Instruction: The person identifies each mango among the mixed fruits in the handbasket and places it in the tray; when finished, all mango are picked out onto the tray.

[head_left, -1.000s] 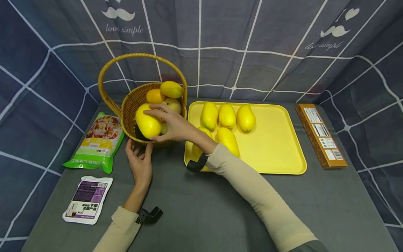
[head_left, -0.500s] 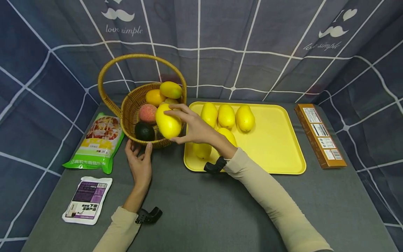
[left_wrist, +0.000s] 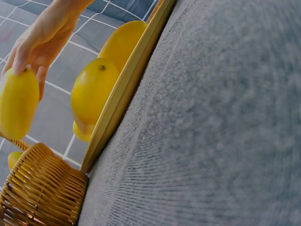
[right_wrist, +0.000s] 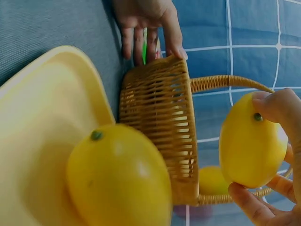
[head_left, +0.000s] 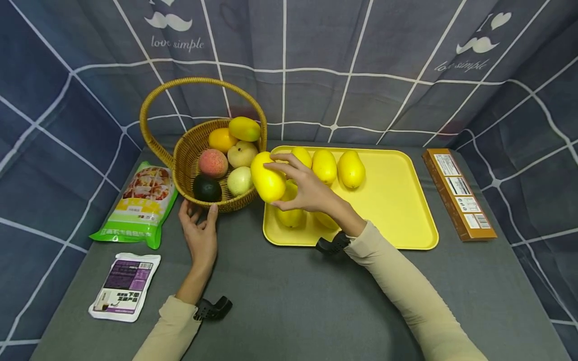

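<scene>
My right hand [head_left: 309, 188] pinches a yellow mango [head_left: 266, 178] between thumb and fingers. It holds the fruit raised between the wicker basket [head_left: 180, 165] and the yellow tray [head_left: 393, 210], by the basket's right rim. In the right wrist view this held mango [right_wrist: 249, 146] shows its green stem mark. My left hand [head_left: 200, 240] touches the basket's near side, thumb tip at the rim and fingers against the outer wall. Inside the basket lie a peach [head_left: 213, 163], a dark avocado [head_left: 206, 188], pale round fruits [head_left: 240, 181] and yellow-orange fruits [head_left: 244, 129]. Several mangoes [head_left: 351, 169] lie on the tray's left half.
A green food bag [head_left: 140, 205] lies left of the basket, with a white and purple pouch [head_left: 125, 287] nearer me. To the tray's right is a brown box [head_left: 460, 194]. A tall handle [head_left: 203, 80] arches over the basket; a grid-patterned curtain [head_left: 316, 95] hangs behind.
My right hand has carried the mango rightward from over the basket toward the tray, uncovering the peach, avocado and pale fruits. My left hand has stayed at the basket.
</scene>
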`<state>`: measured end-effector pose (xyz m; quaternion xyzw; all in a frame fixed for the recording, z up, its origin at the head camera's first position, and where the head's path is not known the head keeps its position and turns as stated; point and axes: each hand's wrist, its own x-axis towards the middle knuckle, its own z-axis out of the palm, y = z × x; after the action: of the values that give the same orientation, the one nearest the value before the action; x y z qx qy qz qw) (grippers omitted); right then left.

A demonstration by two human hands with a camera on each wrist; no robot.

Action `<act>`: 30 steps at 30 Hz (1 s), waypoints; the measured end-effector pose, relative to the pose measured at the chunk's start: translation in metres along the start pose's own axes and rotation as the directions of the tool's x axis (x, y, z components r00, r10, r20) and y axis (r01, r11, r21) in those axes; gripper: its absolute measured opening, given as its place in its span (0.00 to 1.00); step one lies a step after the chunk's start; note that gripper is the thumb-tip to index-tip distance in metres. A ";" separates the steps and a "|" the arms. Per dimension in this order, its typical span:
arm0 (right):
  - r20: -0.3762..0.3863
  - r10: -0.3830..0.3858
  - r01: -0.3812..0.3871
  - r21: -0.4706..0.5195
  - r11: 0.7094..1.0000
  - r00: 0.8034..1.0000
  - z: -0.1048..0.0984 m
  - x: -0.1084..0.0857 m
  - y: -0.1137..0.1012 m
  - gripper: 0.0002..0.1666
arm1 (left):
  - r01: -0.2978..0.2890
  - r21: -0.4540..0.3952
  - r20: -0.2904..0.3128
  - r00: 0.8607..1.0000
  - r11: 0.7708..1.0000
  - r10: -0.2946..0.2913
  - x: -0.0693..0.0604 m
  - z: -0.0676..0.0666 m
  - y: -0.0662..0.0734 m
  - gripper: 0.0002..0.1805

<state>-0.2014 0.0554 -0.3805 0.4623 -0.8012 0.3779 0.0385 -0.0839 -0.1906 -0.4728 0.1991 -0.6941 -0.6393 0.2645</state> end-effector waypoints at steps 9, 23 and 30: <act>-0.050 0.012 -0.015 -0.044 0.999 0.999 -0.017 -0.030 0.009 0.46 | 0.003 0.003 0.000 1.000 1.000 -0.003 0.000 0.000 0.002 0.40; -0.124 0.152 -0.167 -0.121 0.979 0.981 -0.064 -0.113 0.041 0.49 | 0.006 0.014 0.003 1.000 1.000 -0.006 0.001 -0.001 -0.001 0.39; -0.075 0.238 -0.248 -0.165 0.955 0.968 -0.072 -0.153 0.053 0.50 | 0.018 0.034 0.006 1.000 0.999 -0.018 0.000 0.000 0.000 0.39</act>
<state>-0.1758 0.2257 -0.4229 0.3449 -0.8804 0.3213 0.0532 -0.0841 -0.1909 -0.4727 0.2078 -0.7039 -0.6302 0.2532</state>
